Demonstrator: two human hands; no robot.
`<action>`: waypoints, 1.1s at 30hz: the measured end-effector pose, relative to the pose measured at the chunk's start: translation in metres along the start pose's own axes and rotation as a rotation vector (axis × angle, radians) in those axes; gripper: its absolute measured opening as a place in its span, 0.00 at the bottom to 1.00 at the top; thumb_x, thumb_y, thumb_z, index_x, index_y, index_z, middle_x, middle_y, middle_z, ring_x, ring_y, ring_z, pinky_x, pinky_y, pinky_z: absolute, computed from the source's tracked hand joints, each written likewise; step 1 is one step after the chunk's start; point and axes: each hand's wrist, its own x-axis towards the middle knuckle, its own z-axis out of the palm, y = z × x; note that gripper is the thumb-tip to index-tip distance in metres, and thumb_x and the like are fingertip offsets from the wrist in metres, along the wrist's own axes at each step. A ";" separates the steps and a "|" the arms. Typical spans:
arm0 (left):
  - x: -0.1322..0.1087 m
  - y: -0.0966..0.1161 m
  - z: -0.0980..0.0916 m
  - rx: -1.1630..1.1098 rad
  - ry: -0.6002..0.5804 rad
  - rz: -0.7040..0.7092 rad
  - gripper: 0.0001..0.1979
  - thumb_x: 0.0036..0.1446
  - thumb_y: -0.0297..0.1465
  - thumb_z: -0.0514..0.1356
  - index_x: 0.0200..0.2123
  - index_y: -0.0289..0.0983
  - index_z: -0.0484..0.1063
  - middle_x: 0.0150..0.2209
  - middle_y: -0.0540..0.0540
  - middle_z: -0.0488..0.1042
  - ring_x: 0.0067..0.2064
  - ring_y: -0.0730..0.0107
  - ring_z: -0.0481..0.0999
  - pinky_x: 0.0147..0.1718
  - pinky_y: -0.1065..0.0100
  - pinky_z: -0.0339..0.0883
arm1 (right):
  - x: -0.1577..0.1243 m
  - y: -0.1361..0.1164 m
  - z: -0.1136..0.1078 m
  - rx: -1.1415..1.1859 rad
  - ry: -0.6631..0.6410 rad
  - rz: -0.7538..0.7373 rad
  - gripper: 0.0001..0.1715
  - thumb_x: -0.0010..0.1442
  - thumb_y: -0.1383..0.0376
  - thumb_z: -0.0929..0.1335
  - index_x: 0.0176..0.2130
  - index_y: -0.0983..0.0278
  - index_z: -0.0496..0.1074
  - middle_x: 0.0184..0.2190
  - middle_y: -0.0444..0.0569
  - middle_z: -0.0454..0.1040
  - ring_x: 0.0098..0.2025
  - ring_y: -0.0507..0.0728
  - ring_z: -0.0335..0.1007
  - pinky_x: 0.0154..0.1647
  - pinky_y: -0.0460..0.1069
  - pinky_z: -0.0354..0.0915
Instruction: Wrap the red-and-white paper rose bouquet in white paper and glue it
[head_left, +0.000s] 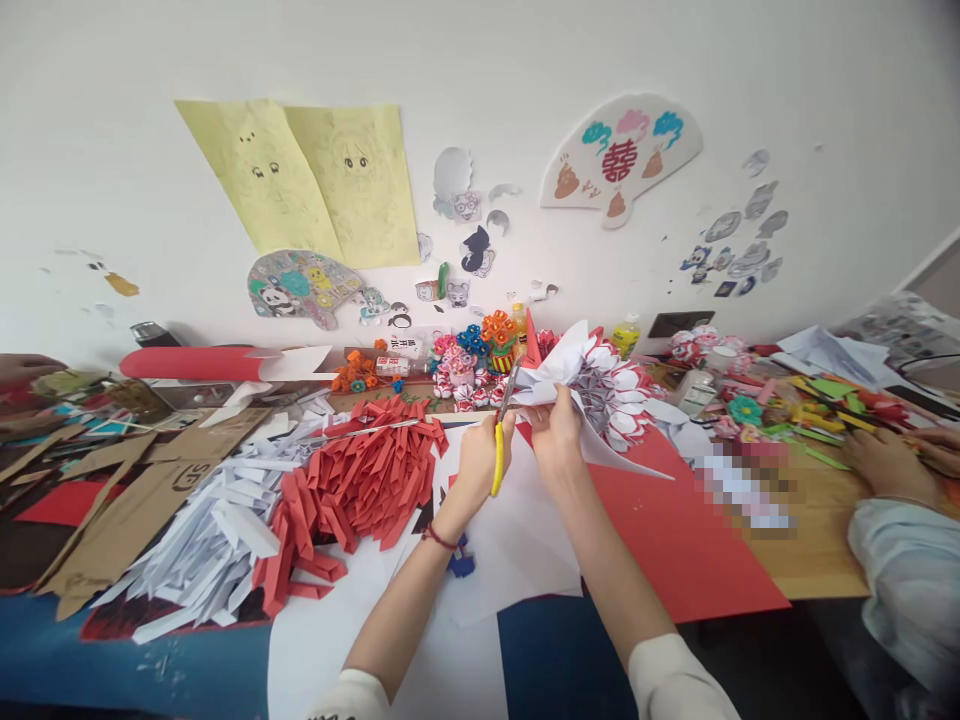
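My left hand (481, 458) is closed around a pair of scissors (498, 462) with yellow handles. Their blades point up and away, close to the left edge of a white sheet of paper (561, 354). That sheet is pinched in my right hand (556, 425), bent and partly folded. Just behind it on the right stands a red and white folded-paper piece (619, 395). Below both hands lie loose white sheets (517, 545) and a large red sheet (675, 530). A small blue object (462, 560) sits beside my left wrist.
Piles of folded red strips (375, 470) and white strips (217, 530) lie to the left, near cut cardboard (135, 510). Small paper flowers (471, 350) stand against the wall. On the right, another person's hand (889, 465) rests by colourful scraps; a further hand (30, 372) is far left.
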 end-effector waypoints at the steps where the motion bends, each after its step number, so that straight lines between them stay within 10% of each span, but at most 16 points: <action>1: 0.001 0.000 0.000 0.011 0.003 -0.001 0.30 0.70 0.48 0.40 0.36 0.34 0.73 0.28 0.41 0.77 0.27 0.63 0.75 0.27 0.68 0.52 | 0.000 0.000 0.000 0.003 0.002 0.003 0.02 0.55 0.67 0.68 0.31 0.63 0.71 0.24 0.39 0.76 0.27 0.50 0.73 0.28 0.44 0.71; 33: 0.020 0.005 0.001 0.023 -0.059 -0.008 0.28 0.70 0.49 0.41 0.39 0.36 0.71 0.31 0.41 0.78 0.31 0.61 0.78 0.28 0.68 0.56 | 0.018 0.004 -0.009 -0.025 -0.006 0.009 0.14 0.57 0.67 0.65 0.23 0.54 0.73 0.25 0.38 0.82 0.26 0.48 0.78 0.31 0.45 0.75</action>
